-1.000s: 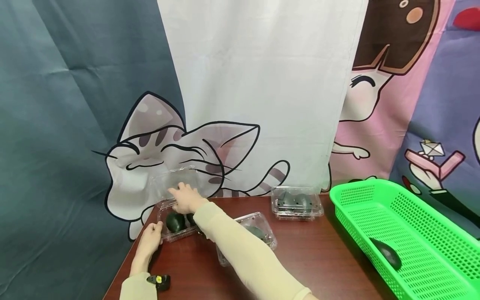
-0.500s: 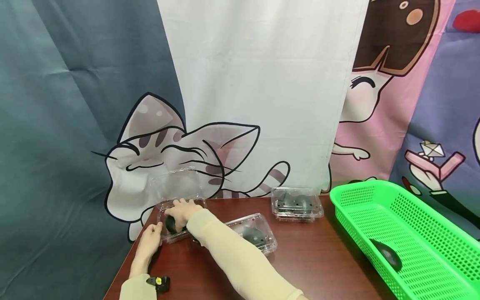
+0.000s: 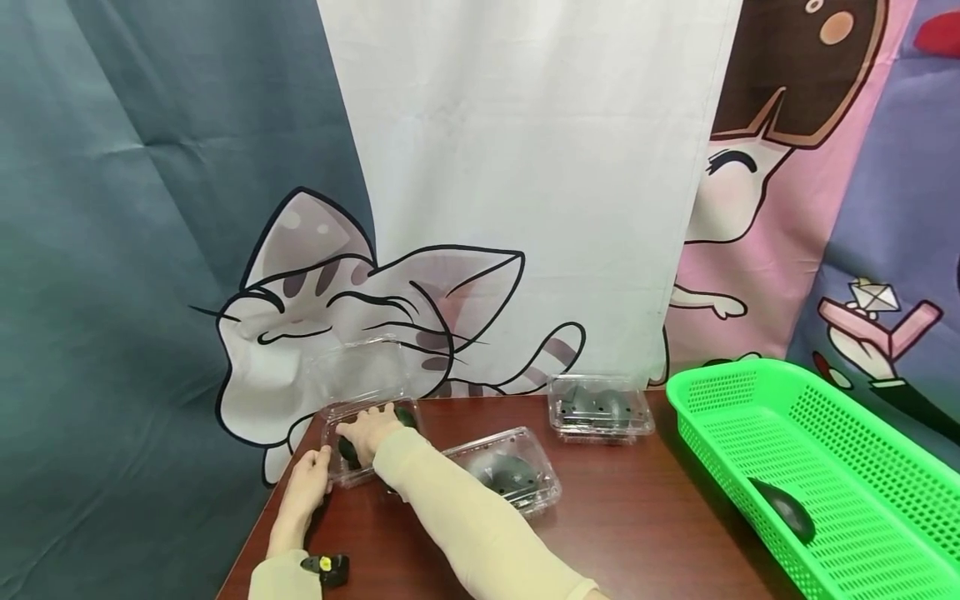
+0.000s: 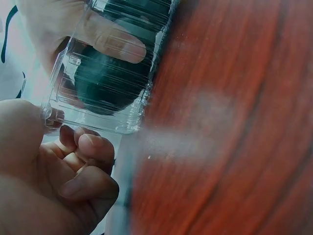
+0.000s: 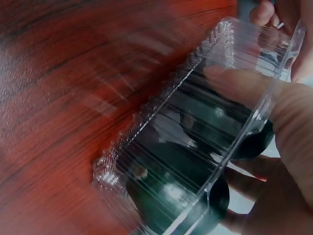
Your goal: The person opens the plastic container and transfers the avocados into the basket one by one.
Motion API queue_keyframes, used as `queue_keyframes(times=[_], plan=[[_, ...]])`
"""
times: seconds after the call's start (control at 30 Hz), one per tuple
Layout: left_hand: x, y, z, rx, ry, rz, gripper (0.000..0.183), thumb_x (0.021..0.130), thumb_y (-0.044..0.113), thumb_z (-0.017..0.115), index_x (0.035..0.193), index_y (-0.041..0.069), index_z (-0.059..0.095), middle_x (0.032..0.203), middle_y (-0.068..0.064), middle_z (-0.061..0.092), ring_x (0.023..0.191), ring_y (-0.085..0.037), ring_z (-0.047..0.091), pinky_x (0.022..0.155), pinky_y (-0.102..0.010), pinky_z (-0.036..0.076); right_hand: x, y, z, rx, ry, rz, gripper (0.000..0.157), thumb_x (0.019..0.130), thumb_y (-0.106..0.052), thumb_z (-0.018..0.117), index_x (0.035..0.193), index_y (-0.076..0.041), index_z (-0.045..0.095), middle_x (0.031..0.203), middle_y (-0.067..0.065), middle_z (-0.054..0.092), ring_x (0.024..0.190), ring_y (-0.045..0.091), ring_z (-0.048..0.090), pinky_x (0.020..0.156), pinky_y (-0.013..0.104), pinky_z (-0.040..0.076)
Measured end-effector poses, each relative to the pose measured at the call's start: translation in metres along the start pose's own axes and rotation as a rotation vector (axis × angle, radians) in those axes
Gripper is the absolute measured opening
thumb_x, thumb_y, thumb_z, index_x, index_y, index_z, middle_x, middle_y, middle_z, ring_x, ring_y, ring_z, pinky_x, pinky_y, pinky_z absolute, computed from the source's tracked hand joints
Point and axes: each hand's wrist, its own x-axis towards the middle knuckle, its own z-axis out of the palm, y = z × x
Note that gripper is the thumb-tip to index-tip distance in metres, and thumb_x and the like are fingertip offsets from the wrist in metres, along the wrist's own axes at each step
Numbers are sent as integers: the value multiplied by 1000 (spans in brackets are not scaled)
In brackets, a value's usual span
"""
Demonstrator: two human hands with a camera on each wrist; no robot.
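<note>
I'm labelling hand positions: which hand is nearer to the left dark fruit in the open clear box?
Right. The right hand is in the open clear box, thumb and fingers around the left dark fruit; the left hand is farther off, holding the box's left end.

Place: indoor workspot, room type unclear | cartoon-printed curtain (image 3: 525,150) | wood-grain table (image 3: 630,517) | green basket (image 3: 840,492)

Cartoon-printed cloth (image 3: 525,167) hanging behind glossy reddish-brown table (image 3: 622,508).

left fingers (image 4: 98,148): pinch clear box (image 4: 90,120) | dark fruit (image 4: 105,82): inside | right thumb (image 4: 120,45): behind box wall
</note>
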Motion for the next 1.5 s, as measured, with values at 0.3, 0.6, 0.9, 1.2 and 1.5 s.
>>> queue_keyframes(times=[0.3, 0.6, 0.9, 1.2, 1.5], plan=[[-2, -2, 1, -65, -16, -33, 45, 107, 42, 30, 87, 4, 42, 66, -5, 47, 54, -16, 43, 48, -29, 38, -8, 5, -1, 28, 97, -83, 81, 77, -41, 83, 142, -52, 36, 140, -10, 43, 129, 12, 41, 104, 40, 34], [1, -7, -5, -58, -8, -63, 42, 107, 36, 30, 83, 4, 43, 61, -5, 46, 52, -17, 41, 48, -31, 38, -34, 24, -28, -86, 227, -178, 75, 84, -45, 75, 145, -49, 32, 138, -7, 42, 124, 11, 41, 98, 38, 37], [17, 3, -14, -33, -28, -84, 49, 104, 46, 33, 91, 2, 48, 63, -2, 47, 58, -17, 48, 52, -33, 40, -85, 60, -60, -316, 341, -272, 66, 91, -35, 69, 145, -46, 33, 129, -4, 44, 114, 15, 43, 90, 37, 38], [21, 3, -13, -25, -51, -105, 54, 104, 49, 30, 103, -1, 48, 68, -4, 48, 59, -18, 51, 53, -34, 42, -128, 130, -76, -235, 352, -306, 81, 79, -33, 80, 147, -39, 36, 124, 0, 47, 111, 17, 45, 89, 36, 38], [15, -2, -16, 55, -92, -101, 68, 102, 55, 23, 112, -6, 51, 66, -6, 52, 60, -20, 54, 57, -36, 44, -176, 225, -81, -162, 372, -231, 83, 73, -25, 84, 145, -33, 42, 119, 4, 51, 110, 22, 49, 91, 39, 39]])
